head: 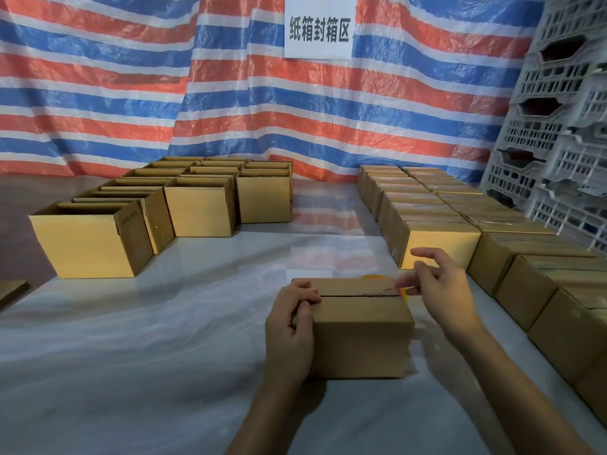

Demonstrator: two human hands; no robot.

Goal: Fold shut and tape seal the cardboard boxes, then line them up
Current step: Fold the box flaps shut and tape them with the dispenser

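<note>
1. One cardboard box [356,326] sits near the front of the table [157,349], which is covered with a clear plastic sheet. Its top flaps are folded shut and meet along a dark seam, so nothing inside shows.
2. The left hand [292,320] grips the left end of this box, with the fingers curled over the top edge beside the seam and the thumb against the near face.
3. The right hand [441,290] is at the right end of the seam. The thumb and curled fingers pinch a yellow-orange tape roll [405,293] while the forefinger points out straight. Most of the roll is hidden behind the box and the hand.
4. On the left of the table stand rows of open boxes [88,244] with their flaps upright. From this angle I cannot tell what is inside them.
5. On the right, closed boxes [441,243] stand touching in two long rows running towards the back.
6. Stacked grey plastic crates [558,133] rise at the far right, and their contents cannot be made out.
7. A red, white and blue striped tarp [131,80] hangs behind, and a white sign [320,27] is fixed to it.
</note>
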